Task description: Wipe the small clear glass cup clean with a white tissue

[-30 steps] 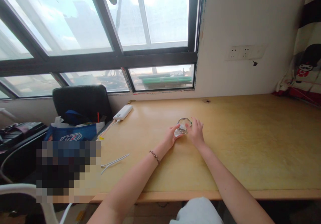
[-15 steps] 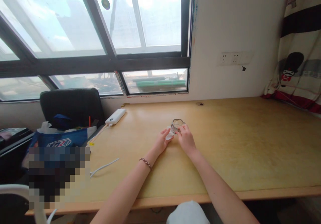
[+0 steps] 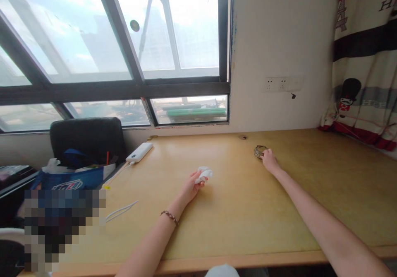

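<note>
My left hand [image 3: 192, 186] is closed around a crumpled white tissue [image 3: 204, 173], just above the wooden desk, with a braided bracelet [image 3: 170, 216] on that wrist. Farther out to the right, my right hand [image 3: 269, 161] pinches the near edge of a small dark-rimmed, ring-shaped thing [image 3: 258, 152]. It is at or just over the desktop; its exact kind is too small to make out, and my fingers cover part of it.
The wooden desk [image 3: 229, 215] spans the front. On its left lie a white power bank [image 3: 140, 152] with a cable and a loose white cord [image 3: 121, 210]. A black chair [image 3: 87, 138] holding a blue bag [image 3: 72, 181] stands left. Window, wall sockets and curtain [image 3: 362, 78] border the back.
My hands have come apart. The right one has carried the ring-shaped thing away from the tissue, to the right. My left hand keeps the tissue, slightly lower left in view.
</note>
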Demonstrator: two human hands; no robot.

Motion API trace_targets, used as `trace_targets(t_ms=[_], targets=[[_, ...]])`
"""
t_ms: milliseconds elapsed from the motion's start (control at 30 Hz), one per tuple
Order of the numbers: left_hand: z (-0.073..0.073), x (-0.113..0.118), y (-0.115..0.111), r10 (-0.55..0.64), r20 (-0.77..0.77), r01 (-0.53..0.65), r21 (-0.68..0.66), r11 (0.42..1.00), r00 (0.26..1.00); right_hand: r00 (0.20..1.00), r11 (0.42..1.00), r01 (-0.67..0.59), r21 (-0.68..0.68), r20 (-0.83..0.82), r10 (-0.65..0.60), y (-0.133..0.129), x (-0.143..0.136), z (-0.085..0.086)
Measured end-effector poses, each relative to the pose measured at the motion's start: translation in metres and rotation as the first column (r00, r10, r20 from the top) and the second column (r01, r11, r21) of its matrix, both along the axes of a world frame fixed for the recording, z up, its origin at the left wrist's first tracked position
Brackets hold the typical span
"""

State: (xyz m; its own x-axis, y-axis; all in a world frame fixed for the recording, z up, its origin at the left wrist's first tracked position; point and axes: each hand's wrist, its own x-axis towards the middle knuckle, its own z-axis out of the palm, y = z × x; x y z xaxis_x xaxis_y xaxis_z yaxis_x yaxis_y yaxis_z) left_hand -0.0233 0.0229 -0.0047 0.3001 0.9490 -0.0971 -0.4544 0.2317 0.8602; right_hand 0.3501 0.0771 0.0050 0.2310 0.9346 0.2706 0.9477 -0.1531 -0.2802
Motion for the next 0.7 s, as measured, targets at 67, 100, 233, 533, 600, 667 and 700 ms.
trace_targets(t_ms=[67, 100, 233, 533, 600, 667, 700], targets=[[0.000, 0.000, -0.001, 0.008, -0.017, -0.008, 0.005, 1.000, 1.000, 1.000, 1.000, 0.003, -0.028, 0.017, -0.002, 0.003, 0.018, -0.003], [-0.001, 0.001, -0.001, 0.011, -0.023, -0.010, 0.009, 1.000, 1.000, 1.000, 0.999, 0.006, -0.035, 0.023, -0.006, 0.005, 0.024, -0.004], [0.000, 0.002, -0.002, 0.026, -0.037, -0.025, 0.023, 0.999, 0.999, 1.000, 0.999, 0.002, -0.033, 0.028, -0.001, 0.013, 0.035, -0.005], [0.006, 0.004, -0.006, 0.052, -0.039, -0.051, 0.013, 0.999, 0.998, 0.998, 0.997, -0.036, -0.061, 0.049, 0.039, 0.029, 0.038, -0.012], [0.005, 0.004, -0.006, 0.062, -0.041, -0.062, 0.008, 0.998, 0.997, 0.998, 0.997, -0.046, -0.059, 0.050, 0.049, 0.031, 0.037, -0.015], [0.004, 0.004, -0.005, 0.065, -0.039, -0.064, 0.006, 0.998, 0.997, 0.998, 0.997, -0.050, -0.064, 0.045, 0.053, 0.033, 0.035, -0.017], [0.004, 0.004, -0.005, 0.061, -0.037, -0.061, 0.008, 0.998, 0.997, 0.998, 0.996, -0.052, -0.068, 0.039, 0.054, 0.033, 0.033, -0.017]])
